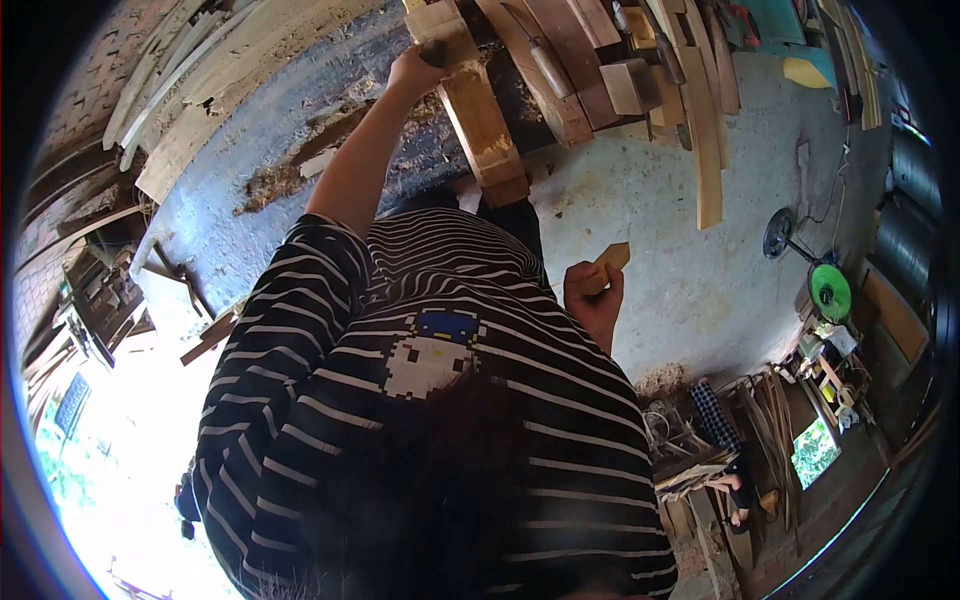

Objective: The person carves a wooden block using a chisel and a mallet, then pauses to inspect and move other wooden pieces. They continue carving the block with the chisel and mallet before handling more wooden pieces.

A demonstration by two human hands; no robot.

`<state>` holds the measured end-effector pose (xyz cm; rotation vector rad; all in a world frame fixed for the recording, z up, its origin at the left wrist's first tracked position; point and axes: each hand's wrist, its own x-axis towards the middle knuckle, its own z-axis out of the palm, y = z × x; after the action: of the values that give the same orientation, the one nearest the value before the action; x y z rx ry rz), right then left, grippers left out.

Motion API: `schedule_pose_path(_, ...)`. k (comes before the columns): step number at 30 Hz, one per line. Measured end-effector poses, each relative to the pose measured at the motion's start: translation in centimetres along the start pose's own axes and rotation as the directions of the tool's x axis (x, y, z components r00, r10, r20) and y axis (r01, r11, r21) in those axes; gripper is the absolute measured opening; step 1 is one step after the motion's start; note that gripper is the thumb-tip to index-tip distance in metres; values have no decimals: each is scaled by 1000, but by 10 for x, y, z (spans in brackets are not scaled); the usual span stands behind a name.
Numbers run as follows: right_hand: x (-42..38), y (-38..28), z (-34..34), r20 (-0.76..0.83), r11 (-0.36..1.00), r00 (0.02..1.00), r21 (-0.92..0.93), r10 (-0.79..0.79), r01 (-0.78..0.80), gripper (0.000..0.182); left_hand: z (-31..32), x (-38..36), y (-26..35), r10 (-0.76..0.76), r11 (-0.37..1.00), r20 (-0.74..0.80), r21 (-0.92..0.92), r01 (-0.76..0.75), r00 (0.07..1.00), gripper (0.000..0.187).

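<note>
My left hand (414, 74) reaches forward, its fingers closed around a small dark rounded object (433, 53). That object sits against a thick wooden beam (478, 125), which points toward my body. Close to my right side, my right hand (594, 290) is closed on a small flat tan piece of wood (613, 260) with an angled end. Its thumb and fingers pinch the lower part, and the tip sticks out above them.
Right of the beam lie wooden planks, a chisel-like tool (548, 68) and a wooden block (628, 88). Long boards (215, 110) lie at the left. A green fan (829, 292) stands at the right. Another person's arm (728, 484) shows at lower right.
</note>
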<state>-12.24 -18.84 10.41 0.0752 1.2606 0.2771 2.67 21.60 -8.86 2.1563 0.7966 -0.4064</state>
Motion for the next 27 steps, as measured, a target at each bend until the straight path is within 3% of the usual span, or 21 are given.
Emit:
schedule_pose_path(4,0,-1,8,49,999,998,-43,-32,34,27,-5,-25,20,-11,999,-90,41,15,996,83)
schedule_pose_path(6,-1,-1,8,59,996,996,-57,-61,64,27,0,-41,33,-52,997,-290,31,64,956,72)
schedule_pose_path(7,-1,-2,8,72,996,996,-66,-60,65,27,0,-50,45,-50,997,-288,34,62,956,72)
schedule_pose_path(9,2,-2,9,83,995,995,-74,-58,64,26,-2,-67,72,-46,997,-204,43,56,978,61)
schedule_pose_path(12,5,-3,4,89,991,994,-114,-60,70,27,1,-121,128,257,962,94,72,-264,962,44)
schedule_pose_path(13,8,-4,4,88,996,996,-74,-34,40,27,0,-144,148,390,913,216,33,-406,895,41)
schedule_pose_path(15,12,-2,6,86,999,996,-41,-3,7,27,4,-182,175,638,758,376,-153,-634,672,36)
schedule_pose_path(17,13,1,8,70,998,998,68,-11,7,28,58,-188,164,860,411,303,61,-909,410,29)
schedule_pose_path(18,13,2,7,70,998,997,65,-14,9,28,77,-189,153,861,412,300,59,-909,410,29)
schedule_pose_path(20,15,3,3,47,991,995,100,-90,85,29,107,-187,136,911,171,353,148,-974,214,20)
schedule_pose_path(21,13,6,2,48,991,994,98,-96,91,29,115,-185,128,913,171,349,144,-975,211,20)
schedule_pose_path(23,8,9,-1,19,983,984,55,-177,176,30,124,-179,112,916,45,384,183,-982,114,16)
schedule_pose_path(27,4,8,-10,41,986,990,102,-138,133,31,131,-181,102,902,-4,425,166,-986,68,15)
